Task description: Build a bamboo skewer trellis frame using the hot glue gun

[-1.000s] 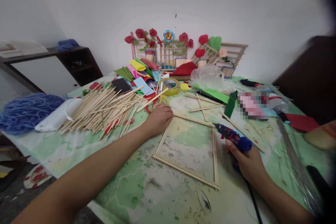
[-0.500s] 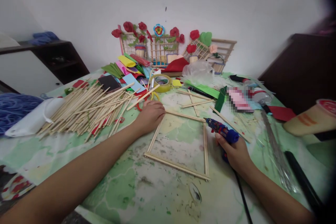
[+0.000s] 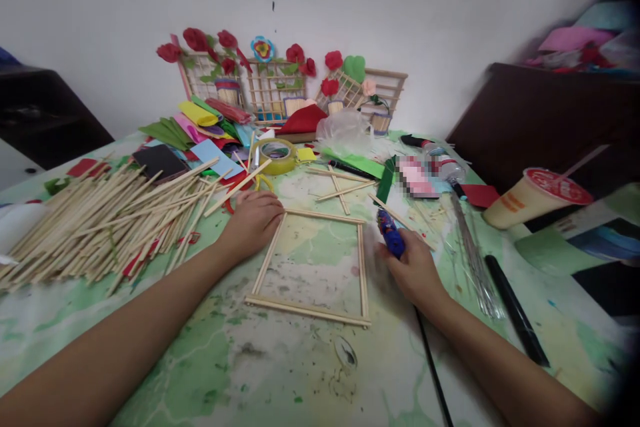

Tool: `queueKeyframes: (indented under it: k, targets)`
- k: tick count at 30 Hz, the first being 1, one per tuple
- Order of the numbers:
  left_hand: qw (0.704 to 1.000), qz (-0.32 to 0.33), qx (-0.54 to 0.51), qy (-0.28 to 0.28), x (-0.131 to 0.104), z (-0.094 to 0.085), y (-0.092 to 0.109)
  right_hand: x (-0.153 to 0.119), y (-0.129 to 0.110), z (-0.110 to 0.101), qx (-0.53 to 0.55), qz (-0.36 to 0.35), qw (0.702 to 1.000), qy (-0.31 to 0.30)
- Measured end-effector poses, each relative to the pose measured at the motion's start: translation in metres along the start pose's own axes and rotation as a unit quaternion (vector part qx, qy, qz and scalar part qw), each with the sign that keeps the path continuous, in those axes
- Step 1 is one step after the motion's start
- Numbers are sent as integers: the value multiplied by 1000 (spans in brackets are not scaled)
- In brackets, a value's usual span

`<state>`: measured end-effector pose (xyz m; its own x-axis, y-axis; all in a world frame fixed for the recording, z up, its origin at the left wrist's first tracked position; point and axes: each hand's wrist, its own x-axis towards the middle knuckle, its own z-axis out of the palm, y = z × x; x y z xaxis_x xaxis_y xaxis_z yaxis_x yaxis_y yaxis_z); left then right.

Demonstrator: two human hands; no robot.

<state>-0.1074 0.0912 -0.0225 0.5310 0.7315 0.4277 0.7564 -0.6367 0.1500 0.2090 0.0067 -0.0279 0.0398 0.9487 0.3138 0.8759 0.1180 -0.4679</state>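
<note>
Blotchy green-and-white cloth (image 3: 310, 380) spreads out before me, and near its middle lies a flat, four-sided frame (image 3: 307, 311) of pale wooden sticks, its right side paired, the cloth showing through. The left hand (image 3: 255, 221), fingers together, rests at the frame's far left corner; whether it pinches the sticks I can't tell. The right hand (image 3: 417, 267) is wrapped around a blue glue gun (image 3: 391, 237), just beside the frame's right side. Farther right sits a cup (image 3: 520, 201) with a red lid and a straw, its contents hard to make out. At the back, small stick pots (image 3: 229, 91) stand beneath red flowers (image 3: 195, 39), and a crumpled, see-through bag (image 3: 345, 133) sits near them.
</note>
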Motion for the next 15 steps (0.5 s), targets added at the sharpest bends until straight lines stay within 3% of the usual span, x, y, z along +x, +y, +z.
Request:
queueKeyframes:
  k: [4,9,15]
  targets:
    - [1000,0,-3,5,0,0,-1,-2,-11,-10,-118,-34,992,3]
    - [1000,3,0,7,0,-1,-1,-11,-30,-16,-181,-99,977,-48]
    - [1000,-1,-12,28,-5,2,-5,-26,-26,-28,-244,-72,966,-41]
